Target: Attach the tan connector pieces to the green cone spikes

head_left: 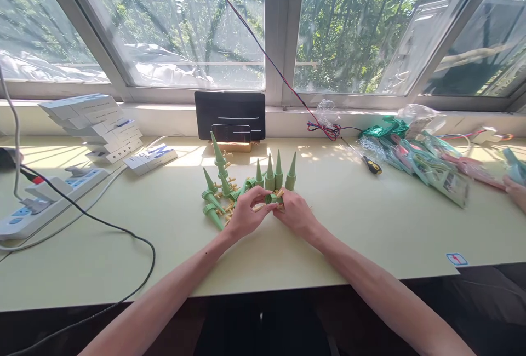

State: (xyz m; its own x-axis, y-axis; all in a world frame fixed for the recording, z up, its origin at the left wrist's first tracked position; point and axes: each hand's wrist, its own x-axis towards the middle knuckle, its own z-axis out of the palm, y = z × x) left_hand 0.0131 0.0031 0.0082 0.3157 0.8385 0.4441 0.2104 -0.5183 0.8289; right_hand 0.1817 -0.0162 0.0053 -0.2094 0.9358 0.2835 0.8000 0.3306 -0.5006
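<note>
Head view: the reference landmark is the black tablet [230,109] propped at the window. The workpiece, a green threaded plastic fitting [270,199], is located on the near side of the tablet, just right of its right edge. Its long axis runs roughly crosswise, along the tablet's width, with the hollow end facing the left hand [246,212]. The left hand is narrowed, thumb and fingertips at that hollow end. The right hand [296,212] is curled around the opposite end and partly hides it; a tan valve piece [280,193] shows at its fingertips. Neither hand is clearly nearer: both appear to touch the fitting, one at each end. Between fitting and tablet, offset right, stands a row of upright green conical spikes [278,172]. Further green spikes [212,214] lie in front of the tablet, towards its left; a yellow-and-black screwdriver [372,165] lies well to its right
</note>
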